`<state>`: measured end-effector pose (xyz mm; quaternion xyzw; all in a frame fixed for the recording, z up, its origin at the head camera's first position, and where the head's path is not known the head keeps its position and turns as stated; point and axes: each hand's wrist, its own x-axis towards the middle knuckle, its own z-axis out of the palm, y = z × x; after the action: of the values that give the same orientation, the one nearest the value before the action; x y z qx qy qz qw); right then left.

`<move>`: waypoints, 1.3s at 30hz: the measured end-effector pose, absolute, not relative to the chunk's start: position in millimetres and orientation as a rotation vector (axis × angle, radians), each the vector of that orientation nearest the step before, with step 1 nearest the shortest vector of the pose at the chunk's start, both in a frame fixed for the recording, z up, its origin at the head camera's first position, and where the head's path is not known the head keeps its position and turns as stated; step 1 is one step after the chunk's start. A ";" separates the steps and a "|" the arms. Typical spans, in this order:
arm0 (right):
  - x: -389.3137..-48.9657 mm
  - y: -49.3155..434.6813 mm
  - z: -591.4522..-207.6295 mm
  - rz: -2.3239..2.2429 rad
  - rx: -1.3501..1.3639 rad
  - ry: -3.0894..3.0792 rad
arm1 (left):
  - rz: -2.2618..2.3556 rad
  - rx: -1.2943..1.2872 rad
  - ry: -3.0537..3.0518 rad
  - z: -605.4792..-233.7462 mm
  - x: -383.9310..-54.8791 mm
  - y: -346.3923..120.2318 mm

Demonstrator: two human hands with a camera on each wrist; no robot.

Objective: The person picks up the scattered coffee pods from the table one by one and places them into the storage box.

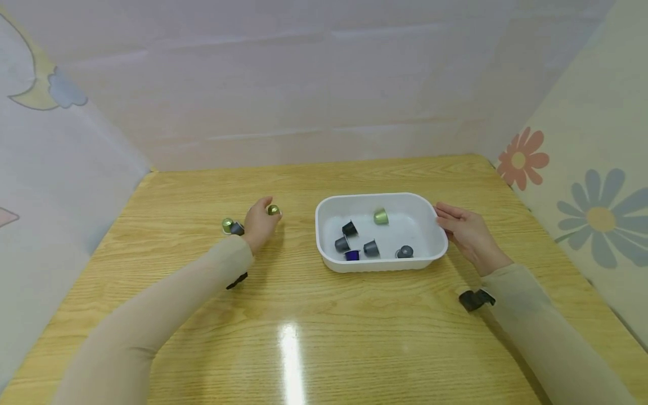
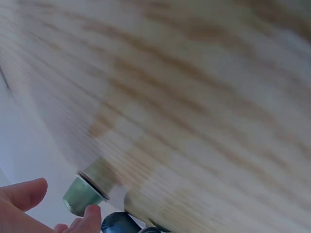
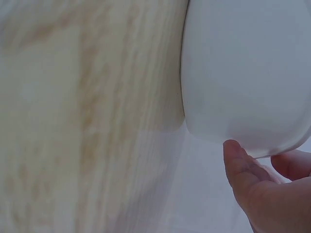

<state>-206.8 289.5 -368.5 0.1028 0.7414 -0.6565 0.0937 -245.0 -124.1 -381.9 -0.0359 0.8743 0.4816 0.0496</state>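
Note:
In the head view my left hand [image 1: 260, 225] reaches over the table, thumb and fingers spread about a shiny gold-green coffee capsule [image 1: 274, 210]. The left wrist view shows a gap between the thumb and the green capsule [image 2: 82, 196], with a fingertip close to it. Left of that hand lie a green capsule [image 1: 228, 225] and a dark grey-blue capsule [image 1: 236, 228]. My right hand [image 1: 468, 233] touches the right end of the white plastic tray [image 1: 379, 265], its fingers mostly straight along the outer wall.
Inside the tray are a light green capsule [image 1: 381, 216], a black capsule [image 1: 349, 228], a purple capsule [image 1: 352, 255] and several grey capsules [image 1: 371, 248]. The wooden table [image 1: 354, 326] meets a pale wall [image 1: 324, 84] at the back.

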 end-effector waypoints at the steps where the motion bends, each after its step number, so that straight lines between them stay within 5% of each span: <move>1: -206.8 289.6 -368.6 -1.953 0.307 2.193 | 1.460 -0.113 2.660 -382.6 -246.6 -124.6; 39: -211.1 288.0 -368.7 -1.898 0.321 2.231 | 1.530 -0.103 2.533 -375.0 -262.1 -123.7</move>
<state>-211.1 288.0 -368.7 0.1085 0.7535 -0.6410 0.0976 -262.1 -123.7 -375.0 -0.0346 0.8519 0.5146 0.0904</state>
